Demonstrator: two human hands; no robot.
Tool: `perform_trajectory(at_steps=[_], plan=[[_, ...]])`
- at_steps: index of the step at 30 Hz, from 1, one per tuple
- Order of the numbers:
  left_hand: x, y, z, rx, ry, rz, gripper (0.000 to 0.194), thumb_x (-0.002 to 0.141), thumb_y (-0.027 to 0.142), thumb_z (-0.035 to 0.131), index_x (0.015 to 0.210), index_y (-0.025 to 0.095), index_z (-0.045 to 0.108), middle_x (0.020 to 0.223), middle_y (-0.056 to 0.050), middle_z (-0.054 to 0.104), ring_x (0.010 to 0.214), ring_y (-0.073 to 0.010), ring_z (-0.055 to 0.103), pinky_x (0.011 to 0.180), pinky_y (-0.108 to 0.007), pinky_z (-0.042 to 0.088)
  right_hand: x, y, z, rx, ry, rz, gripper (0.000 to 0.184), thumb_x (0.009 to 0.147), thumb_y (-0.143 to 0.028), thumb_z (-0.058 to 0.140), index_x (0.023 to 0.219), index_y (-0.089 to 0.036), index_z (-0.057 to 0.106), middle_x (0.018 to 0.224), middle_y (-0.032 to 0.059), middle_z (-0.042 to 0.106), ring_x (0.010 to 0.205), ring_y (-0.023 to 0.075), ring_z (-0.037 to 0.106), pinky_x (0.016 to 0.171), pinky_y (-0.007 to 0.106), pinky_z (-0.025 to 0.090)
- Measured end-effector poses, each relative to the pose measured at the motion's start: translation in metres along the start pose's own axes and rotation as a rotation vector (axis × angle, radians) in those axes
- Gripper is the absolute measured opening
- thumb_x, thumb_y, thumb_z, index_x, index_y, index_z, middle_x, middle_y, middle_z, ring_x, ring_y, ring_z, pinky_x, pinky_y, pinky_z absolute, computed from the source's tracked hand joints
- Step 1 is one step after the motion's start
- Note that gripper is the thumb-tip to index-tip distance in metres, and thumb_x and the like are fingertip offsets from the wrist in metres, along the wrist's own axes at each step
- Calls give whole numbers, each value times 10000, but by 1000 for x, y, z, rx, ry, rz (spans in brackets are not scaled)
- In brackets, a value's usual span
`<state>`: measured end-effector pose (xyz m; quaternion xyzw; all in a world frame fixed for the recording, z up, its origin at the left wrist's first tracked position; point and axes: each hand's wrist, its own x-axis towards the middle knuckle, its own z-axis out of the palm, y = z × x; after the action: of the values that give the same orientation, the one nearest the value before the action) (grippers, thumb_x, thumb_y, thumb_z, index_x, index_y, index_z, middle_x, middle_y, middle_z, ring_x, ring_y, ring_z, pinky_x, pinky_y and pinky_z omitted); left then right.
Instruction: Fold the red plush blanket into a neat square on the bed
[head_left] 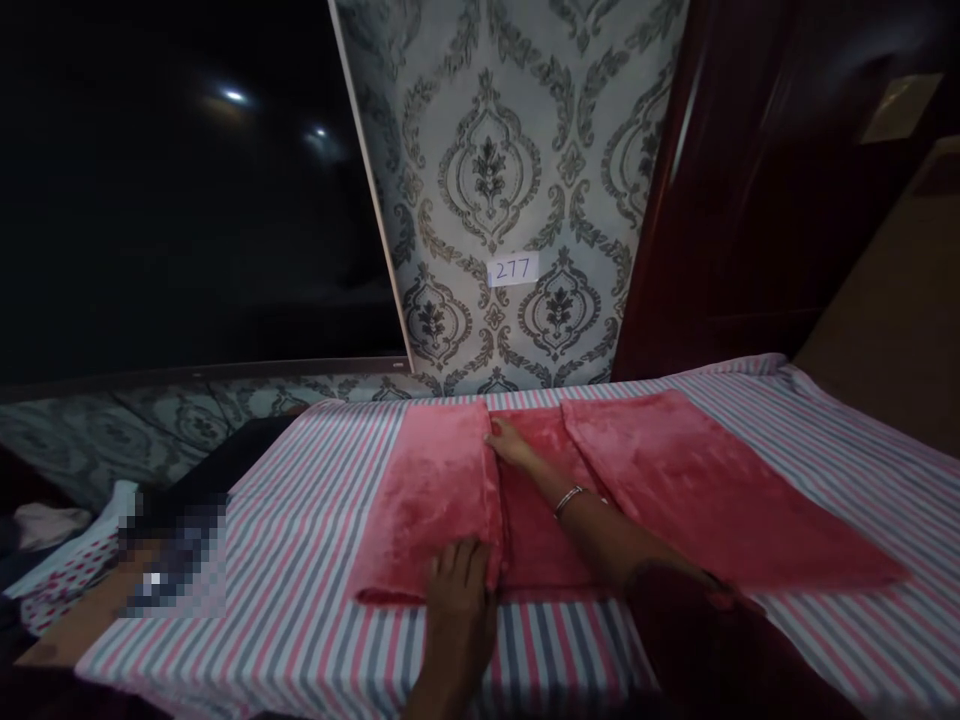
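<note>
A pink plush blanket (442,500) lies with its left part folded over toward the middle. Its right part (675,480) is also turned in, and a deeper pink strip (536,500) shows between the two. My left hand (459,580) rests flat on the near end of the left flap, fingers stretched out by the flap's inner edge. At the far end of that same edge is my right hand (510,442), its fingers touching the fold and slightly apart. The right arm, with a bracelet (568,500) at the wrist, crosses over the middle strip and hides part of it.
A striped cloth (300,560) covers the surface under the blanket. Behind stand a patterned wall with a paper marked 277 (513,268), a large dark screen (187,200) and a dark red panel (720,200). Fabric items (75,570) lie at the left, partly blurred.
</note>
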<state>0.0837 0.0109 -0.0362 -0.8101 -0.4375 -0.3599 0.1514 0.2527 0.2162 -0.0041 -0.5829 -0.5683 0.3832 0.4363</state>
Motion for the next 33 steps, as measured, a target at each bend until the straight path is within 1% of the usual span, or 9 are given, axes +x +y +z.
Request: perform_trajectory(at_steps=[3, 7, 11, 15, 19, 22, 25, 27, 33], plan=[[-1, -5, 3, 29, 22, 35, 360, 800, 59, 496, 1115, 169, 634, 1078, -109, 690, 978, -256, 606, 813, -386, 435, 16, 1, 10, 86, 26, -42, 580, 775, -159, 597, 1349, -122, 526, 1028, 94, 714, 758, 183, 667, 723, 330, 575], [3, -8, 2, 44, 95, 67, 378, 822, 45, 461, 1145, 158, 623, 1105, -103, 699, 1023, -251, 599, 881, -389, 431, 33, 1, 12, 165, 45, -133, 715, 704, -93, 580, 1409, -180, 496, 1134, 65, 699, 897, 175, 667, 834, 318, 557], [11, 2, 8, 6, 156, 92, 373, 845, 89, 462, 1172, 166, 623, 1130, -112, 698, 1066, -267, 588, 921, -413, 418, 41, 9, -1, 194, 134, -207, 732, 697, -95, 522, 1419, -210, 492, 1218, 60, 671, 1050, 175, 637, 945, 320, 516], [9, 18, 33, -21, 129, 70, 362, 808, 110, 487, 1114, 198, 659, 1109, -101, 708, 1007, -264, 604, 844, -400, 443, 31, 29, -18, 171, 208, -177, 733, 654, -82, 509, 1380, -180, 518, 1275, 93, 646, 1139, 203, 607, 1002, 344, 481], [4, 23, 48, -25, 133, 65, 344, 755, 115, 526, 1050, 201, 680, 1064, -103, 719, 959, -268, 621, 768, -385, 456, 18, 38, -25, 135, 205, -119, 684, 666, -94, 530, 1346, -170, 531, 1312, 106, 625, 1161, 213, 599, 1006, 341, 474], [8, 22, 40, -48, 96, 91, 381, 785, 110, 502, 1123, 188, 660, 1091, -110, 711, 987, -267, 617, 814, -400, 467, 17, 30, -26, 125, 182, -94, 716, 702, -91, 525, 1412, -157, 465, 1330, 111, 613, 1148, 196, 610, 965, 300, 497], [17, 27, 31, -52, 89, 86, 415, 818, 91, 463, 1185, 180, 633, 1130, -115, 700, 1045, -270, 598, 880, -422, 465, 20, 18, -32, 112, 162, -54, 728, 752, -102, 496, 1470, -135, 386, 1206, 104, 677, 986, 183, 673, 841, 282, 550], [20, 33, 32, -64, 90, 70, 441, 808, 72, 456, 1197, 186, 631, 1143, -112, 695, 1071, -271, 589, 906, -429, 460, 21, 15, -38, 91, 173, -25, 717, 772, -111, 491, 1479, -128, 372, 1140, 96, 698, 909, 178, 684, 792, 273, 557], [14, 46, 48, -76, -53, 19, 500, 713, 84, 567, 1193, 197, 652, 1188, -94, 687, 1072, -294, 593, 899, -448, 465, 9, 19, -45, 18, 196, 15, 582, 780, -138, 543, 1362, -127, 520, 1149, 104, 696, 980, 205, 678, 846, 286, 543]])
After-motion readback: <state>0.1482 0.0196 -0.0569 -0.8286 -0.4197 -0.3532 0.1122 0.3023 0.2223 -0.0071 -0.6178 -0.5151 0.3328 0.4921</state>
